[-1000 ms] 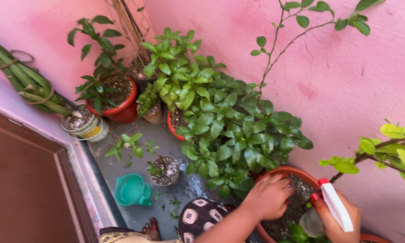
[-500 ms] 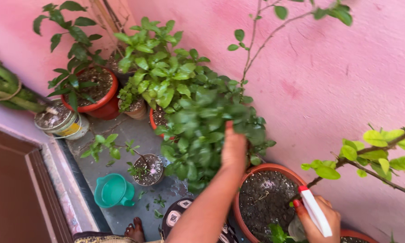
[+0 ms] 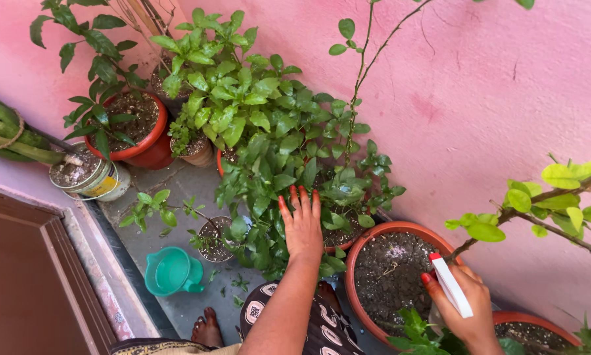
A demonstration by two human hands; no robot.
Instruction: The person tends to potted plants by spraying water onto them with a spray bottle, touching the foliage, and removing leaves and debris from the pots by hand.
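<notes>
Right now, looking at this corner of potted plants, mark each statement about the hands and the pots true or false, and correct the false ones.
1. The left hand rests with spread fingers on the leafy green plant. True.
2. The right hand holds a metal trowel. False: it grips a white spray bottle with a red tip.
3. The large terracotta pot between the hands is full of flowers. False: it shows mostly bare dark soil.
4. A teal plastic jug stands on the grey floor. True.
5. The wall behind the plants is blue. False: it is pink.
</notes>
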